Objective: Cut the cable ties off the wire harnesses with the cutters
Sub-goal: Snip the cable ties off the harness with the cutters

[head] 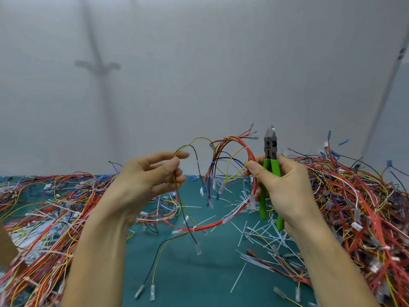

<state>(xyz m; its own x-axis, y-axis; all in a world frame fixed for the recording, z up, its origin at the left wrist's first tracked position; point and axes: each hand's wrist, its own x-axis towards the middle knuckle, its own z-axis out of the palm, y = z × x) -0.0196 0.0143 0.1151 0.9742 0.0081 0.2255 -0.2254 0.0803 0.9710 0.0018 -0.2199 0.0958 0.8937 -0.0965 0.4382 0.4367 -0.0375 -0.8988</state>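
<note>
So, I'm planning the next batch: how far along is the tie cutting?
Done: many cut ties litter the mat. In hand: the left hand pinches wires of one harness while the right hand grips the cutters, clear of any tie; a white tie binds its red bundle. Left: the right pile; whether the left pile is finished I cannot tell.

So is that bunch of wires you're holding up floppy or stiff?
Probably floppy: the wire harness droops in loose loops between the left hand and the right hand gripping the cutters, ends dangling. Likely light too, since a fingertip pinch holds it up.
</note>
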